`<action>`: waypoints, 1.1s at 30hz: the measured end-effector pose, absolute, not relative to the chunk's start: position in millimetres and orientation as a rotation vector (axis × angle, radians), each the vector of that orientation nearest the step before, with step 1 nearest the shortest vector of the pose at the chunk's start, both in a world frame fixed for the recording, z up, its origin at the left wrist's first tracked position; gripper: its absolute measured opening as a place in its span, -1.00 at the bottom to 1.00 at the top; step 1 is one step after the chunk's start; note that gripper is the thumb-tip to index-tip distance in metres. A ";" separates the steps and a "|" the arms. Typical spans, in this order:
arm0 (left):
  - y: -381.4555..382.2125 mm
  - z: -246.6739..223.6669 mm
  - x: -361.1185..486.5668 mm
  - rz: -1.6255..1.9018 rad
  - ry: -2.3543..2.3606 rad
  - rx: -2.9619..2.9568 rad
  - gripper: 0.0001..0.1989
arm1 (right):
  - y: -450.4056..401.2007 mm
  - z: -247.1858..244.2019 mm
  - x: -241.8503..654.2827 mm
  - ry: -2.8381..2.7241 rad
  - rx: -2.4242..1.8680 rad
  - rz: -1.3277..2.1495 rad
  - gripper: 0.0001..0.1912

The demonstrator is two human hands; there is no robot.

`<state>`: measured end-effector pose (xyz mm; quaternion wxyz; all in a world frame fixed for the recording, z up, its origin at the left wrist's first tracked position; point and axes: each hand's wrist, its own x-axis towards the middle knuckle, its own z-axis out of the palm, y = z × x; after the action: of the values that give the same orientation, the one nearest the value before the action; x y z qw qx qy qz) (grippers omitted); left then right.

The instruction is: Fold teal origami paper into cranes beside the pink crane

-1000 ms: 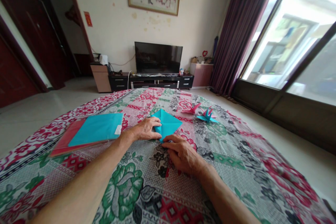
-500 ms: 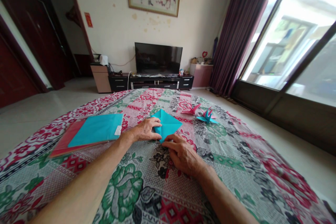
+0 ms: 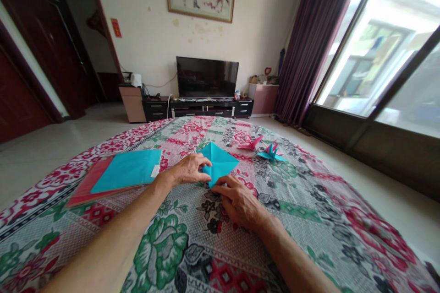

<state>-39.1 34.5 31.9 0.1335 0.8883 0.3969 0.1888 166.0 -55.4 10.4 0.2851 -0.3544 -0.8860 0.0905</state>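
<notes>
A blue sheet of origami paper (image 3: 222,160) lies on the patterned cloth with one corner pointing away from me, creases crossing its middle. My left hand (image 3: 192,168) grips its left side, thumb and fingers curled at the edge. At the near corner, my right hand (image 3: 237,199) has its fingers pressed together on the paper; the exact pinch is partly hidden. Farther back on the right sit a blue folded paper crane (image 3: 272,152) and pink paper cranes (image 3: 253,143).
A pack of blue paper (image 3: 127,169) lies over a red pack (image 3: 87,183) to my left. The round table wears a floral tablecloth (image 3: 295,247). Beyond it stand a television (image 3: 207,78) on a low black cabinet (image 3: 158,110), and a purple curtain (image 3: 305,46) by the window.
My left fingers have shifted very slightly at the paper's left side. The right hand and the paper stay almost where they were; the whole view has moved a little.
</notes>
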 end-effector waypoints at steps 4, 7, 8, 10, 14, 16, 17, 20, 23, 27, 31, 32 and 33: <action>36.3 30.3 -42.9 0.533 1.083 2.542 -0.52 | -55.4 10.6 165.7 -2.375 -0.947 0.243 -0.57; 35.8 30.6 -43.1 0.517 1.092 2.538 -0.49 | -55.6 11.6 166.0 -2.383 -0.951 0.238 -0.57; 35.8 30.5 -42.6 0.511 1.097 2.545 -0.48 | -55.6 11.9 166.1 -2.383 -0.952 0.238 -0.57; 35.8 29.9 -41.4 0.502 1.102 2.564 -0.47 | -55.5 12.1 166.4 -2.383 -0.955 0.237 -0.56; 35.3 29.2 -38.7 0.497 1.115 2.601 -0.48 | -55.4 11.4 166.8 -2.388 -0.960 0.222 -0.55; 34.8 29.5 -37.8 0.494 1.118 2.611 -0.47 | -55.3 10.8 166.8 -2.394 -0.961 0.221 -0.55; 34.7 29.6 -37.5 0.490 1.118 2.613 -0.46 | -55.4 10.6 166.8 -2.396 -0.962 0.222 -0.55; 35.0 29.8 -37.1 0.480 1.116 2.619 -0.44 | -55.6 10.4 166.7 -2.388 -0.969 0.224 -0.57; 36.1 29.3 -37.0 0.473 1.114 2.633 -0.44 | -56.1 10.8 166.4 -2.385 -0.972 0.223 -0.57; 36.6 29.0 -36.4 0.470 1.114 2.656 -0.44 | -56.5 11.8 166.0 -2.391 -0.966 0.223 -0.56; 35.3 29.9 -35.5 0.482 1.109 2.663 -0.45 | -56.5 12.9 166.0 -2.401 -0.951 0.220 -0.57; 34.9 30.2 -35.3 0.482 1.114 2.664 -0.45 | -56.5 13.2 166.1 -2.400 -0.947 0.218 -0.57; 34.4 30.4 -35.2 0.480 1.121 2.666 -0.45 | -56.5 13.5 166.1 -2.398 -0.944 0.213 -0.56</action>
<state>-35.2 34.4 30.4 0.1050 0.9044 0.3802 0.1628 166.1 -56.5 13.5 0.2744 -0.3509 -0.8918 0.0794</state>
